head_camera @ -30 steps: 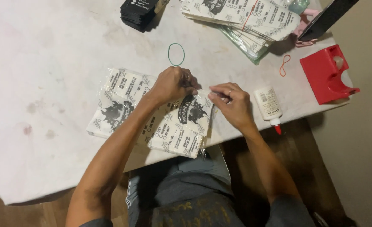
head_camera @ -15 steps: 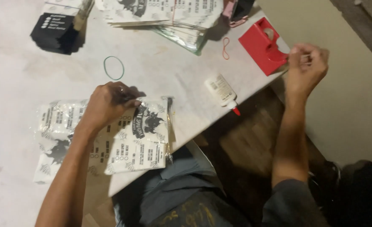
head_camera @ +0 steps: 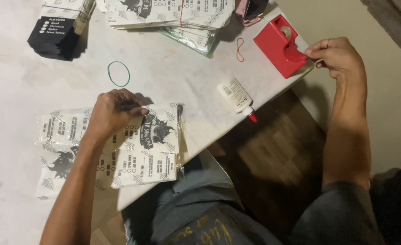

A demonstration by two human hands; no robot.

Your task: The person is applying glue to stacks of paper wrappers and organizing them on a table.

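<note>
Two hands, well apart. L hand [head_camera: 114, 113] is pressed flat-ish on the white printed pouches [head_camera: 150, 140] near the table edge, fingers curled onto the upper fold of the top pouch, pinning it. R hand [head_camera: 334, 56] is stretched far out to the right, at the red tape dispenser [head_camera: 280, 45] on the table corner; thumb and fingertips are pinched together right at the dispenser's cutter end, apparently on a tab of tape, tho the tape itself is too thin to make out.

So the dispenser lies up and to the right of the pouches, touching the R hand only; the L hand is nowhere near it. Pouch stack runs long axis left-right under the L hand. Between both hands: a white glue bottle [head_camera: 236, 95] w/ red tip, lying tilted. Above the L hand, a green rubber band [head_camera: 119, 74]; a red rubber band [head_camera: 240, 49] sits just left of the dispenser.
</note>
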